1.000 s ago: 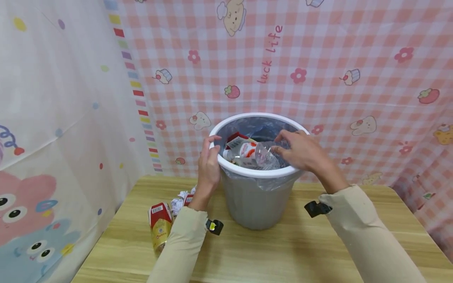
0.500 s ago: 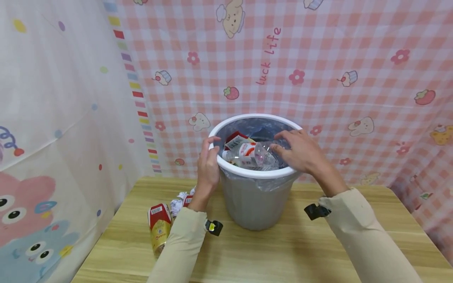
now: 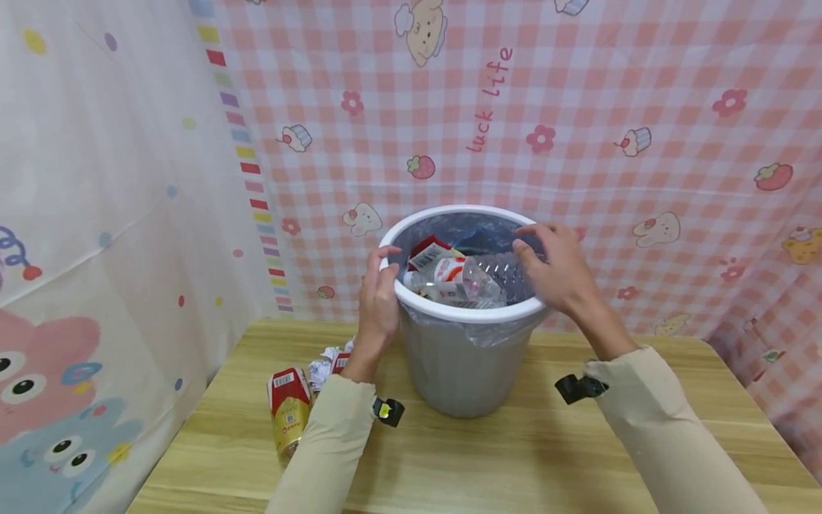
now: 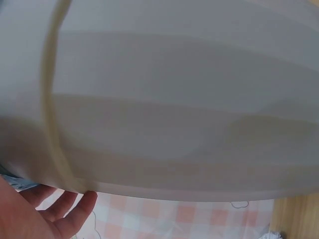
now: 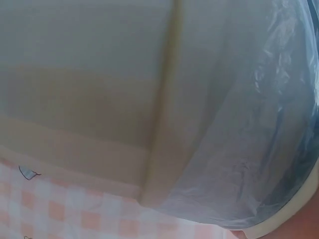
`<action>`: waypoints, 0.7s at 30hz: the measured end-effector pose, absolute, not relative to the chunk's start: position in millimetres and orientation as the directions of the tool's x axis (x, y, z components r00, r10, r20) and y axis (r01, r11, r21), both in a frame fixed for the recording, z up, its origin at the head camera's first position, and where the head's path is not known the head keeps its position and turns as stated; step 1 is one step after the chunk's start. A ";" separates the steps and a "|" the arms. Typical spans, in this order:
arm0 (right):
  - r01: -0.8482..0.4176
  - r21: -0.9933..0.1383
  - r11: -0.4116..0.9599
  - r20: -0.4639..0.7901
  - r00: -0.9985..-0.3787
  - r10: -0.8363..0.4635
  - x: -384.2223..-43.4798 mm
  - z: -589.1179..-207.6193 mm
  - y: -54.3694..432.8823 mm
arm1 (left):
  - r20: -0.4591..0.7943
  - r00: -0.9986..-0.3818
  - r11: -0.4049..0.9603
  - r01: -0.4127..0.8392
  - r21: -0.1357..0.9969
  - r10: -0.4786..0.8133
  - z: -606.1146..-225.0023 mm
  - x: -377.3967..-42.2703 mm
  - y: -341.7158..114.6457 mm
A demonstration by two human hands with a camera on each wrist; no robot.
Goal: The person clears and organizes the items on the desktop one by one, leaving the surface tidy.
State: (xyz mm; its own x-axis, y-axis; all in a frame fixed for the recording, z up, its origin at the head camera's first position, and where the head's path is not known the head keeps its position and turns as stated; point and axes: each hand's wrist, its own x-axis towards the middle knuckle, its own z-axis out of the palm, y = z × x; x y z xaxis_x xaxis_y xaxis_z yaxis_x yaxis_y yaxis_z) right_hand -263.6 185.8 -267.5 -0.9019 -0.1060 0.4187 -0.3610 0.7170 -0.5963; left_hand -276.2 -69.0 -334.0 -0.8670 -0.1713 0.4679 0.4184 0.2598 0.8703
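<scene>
A grey trash can (image 3: 464,364) with a white rim and a clear bag liner stands upright on the table. My left hand (image 3: 377,300) grips its rim at the left, also seen in the left wrist view, where the fingers (image 4: 79,214) bend against the outer wall. My right hand (image 3: 559,268) lies over the right rim, thumb and index finger parted above the opening with nothing visible between them. Inside lie a clear plastic bottle (image 3: 449,270) with a white and orange label, a ribbed clear bottle (image 3: 504,271) and a red and white carton (image 3: 429,253).
A red and gold container (image 3: 289,410) lies on the wooden table (image 3: 449,464) at the left, beside crumpled white paper (image 3: 321,371) partly hidden by my left forearm. A pink checked curtain (image 3: 642,178) hangs close behind the trash can.
My right hand has drawn back from the bottles to the right rim, uncovering the ribbed bottle. The labelled bottle lies lower in the trash can than one second ago. My left hand has not moved.
</scene>
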 end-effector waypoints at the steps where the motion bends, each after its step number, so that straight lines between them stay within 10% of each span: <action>1: -0.369 -0.604 0.706 0.428 -0.898 -0.104 -264.8 -267.8 187.1 | 0.471 -0.866 0.258 0.422 0.869 -0.170 -333.8 -276.0 -69.0; 21: -0.229 -0.738 0.634 0.166 -0.973 -0.159 -279.1 -269.2 211.6 | 0.473 -0.864 0.270 0.421 0.866 -0.171 -334.7 -277.6 -70.4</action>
